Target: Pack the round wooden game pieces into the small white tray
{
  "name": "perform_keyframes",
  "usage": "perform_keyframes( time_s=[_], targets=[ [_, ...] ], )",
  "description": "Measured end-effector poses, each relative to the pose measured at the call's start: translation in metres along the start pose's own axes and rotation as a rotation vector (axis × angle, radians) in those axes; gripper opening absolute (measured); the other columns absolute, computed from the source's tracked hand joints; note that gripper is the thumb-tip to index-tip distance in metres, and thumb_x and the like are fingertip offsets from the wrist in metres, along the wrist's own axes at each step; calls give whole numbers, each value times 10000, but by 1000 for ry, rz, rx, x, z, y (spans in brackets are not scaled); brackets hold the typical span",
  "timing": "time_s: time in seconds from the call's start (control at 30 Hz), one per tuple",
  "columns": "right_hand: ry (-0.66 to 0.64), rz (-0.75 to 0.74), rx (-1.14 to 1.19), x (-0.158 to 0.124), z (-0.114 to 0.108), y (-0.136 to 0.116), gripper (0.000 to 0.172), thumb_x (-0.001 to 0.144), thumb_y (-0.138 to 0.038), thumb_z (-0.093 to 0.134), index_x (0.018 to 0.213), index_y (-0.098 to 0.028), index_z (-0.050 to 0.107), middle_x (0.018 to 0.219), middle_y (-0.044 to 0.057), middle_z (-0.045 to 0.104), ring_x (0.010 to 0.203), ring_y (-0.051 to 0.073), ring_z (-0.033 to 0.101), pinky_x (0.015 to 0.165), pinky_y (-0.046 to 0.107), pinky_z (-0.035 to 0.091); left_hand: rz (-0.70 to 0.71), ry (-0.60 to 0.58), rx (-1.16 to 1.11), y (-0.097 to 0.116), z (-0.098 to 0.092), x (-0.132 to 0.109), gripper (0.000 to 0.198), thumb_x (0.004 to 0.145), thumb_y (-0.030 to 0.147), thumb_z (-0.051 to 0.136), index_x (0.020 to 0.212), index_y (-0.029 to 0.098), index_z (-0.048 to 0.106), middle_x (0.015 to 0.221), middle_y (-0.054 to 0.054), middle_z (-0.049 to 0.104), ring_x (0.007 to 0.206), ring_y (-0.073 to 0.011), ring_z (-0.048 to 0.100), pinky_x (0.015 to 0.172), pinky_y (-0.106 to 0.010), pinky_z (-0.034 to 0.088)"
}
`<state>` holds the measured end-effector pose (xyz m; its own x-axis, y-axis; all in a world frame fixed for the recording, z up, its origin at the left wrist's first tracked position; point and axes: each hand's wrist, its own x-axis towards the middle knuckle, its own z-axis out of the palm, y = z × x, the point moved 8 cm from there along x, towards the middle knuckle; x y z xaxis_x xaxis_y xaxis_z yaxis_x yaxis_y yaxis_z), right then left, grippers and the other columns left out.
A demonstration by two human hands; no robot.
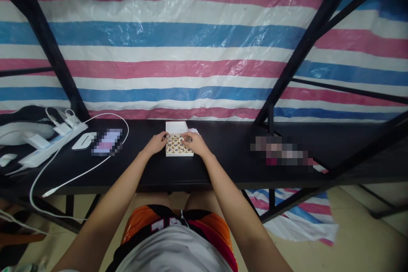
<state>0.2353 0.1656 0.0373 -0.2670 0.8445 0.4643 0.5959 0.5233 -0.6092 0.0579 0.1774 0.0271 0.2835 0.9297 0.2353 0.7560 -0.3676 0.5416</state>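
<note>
Has pieces [174, 145] in a box [179, 154] between the hands [157, 143] [196, 144], on the bench [229, 148]. Has a power strip [47, 148] leftward, a sheet [178, 68] behind.

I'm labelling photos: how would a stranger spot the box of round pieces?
Find the black table in front of the striped sheet. Near its middle, a white box sits between the left hand and right hand. Unlike the white power strip at left, it holds rows of pale round pieces.

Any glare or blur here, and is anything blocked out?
Head view: bright glare streaks the striped sheet; head view: pixel blocks mask two patches over the black table; head view: the round pieces look soft, their characters too small to read surely.
</note>
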Motion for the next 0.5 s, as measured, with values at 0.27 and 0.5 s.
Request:
perform_keyframes(
  time_s=[0.27, 0.5],
  targets=[
    [75, -52, 50, 2, -6, -2, 177, 755, -191, 550, 901, -192, 650, 876, 27, 627, 812, 140, 592, 762, 255, 459, -19, -8, -3, 0, 0, 0, 341, 840, 290, 449, 1131, 176, 583, 748, -31, 644, 679, -162, 585, 654, -243, 403],
    [383, 451, -145, -20, -63, 76, 188, 729, -187, 555, 890, -190, 651, 879, 55, 659, 811, 173, 604, 807, 301, 455, 1, 0, 0, -4, 0, 2, 344, 835, 293, 444, 1127, 178, 585, 738, -19, 643, 663, -156, 577, 644, -237, 398]
  ],
)
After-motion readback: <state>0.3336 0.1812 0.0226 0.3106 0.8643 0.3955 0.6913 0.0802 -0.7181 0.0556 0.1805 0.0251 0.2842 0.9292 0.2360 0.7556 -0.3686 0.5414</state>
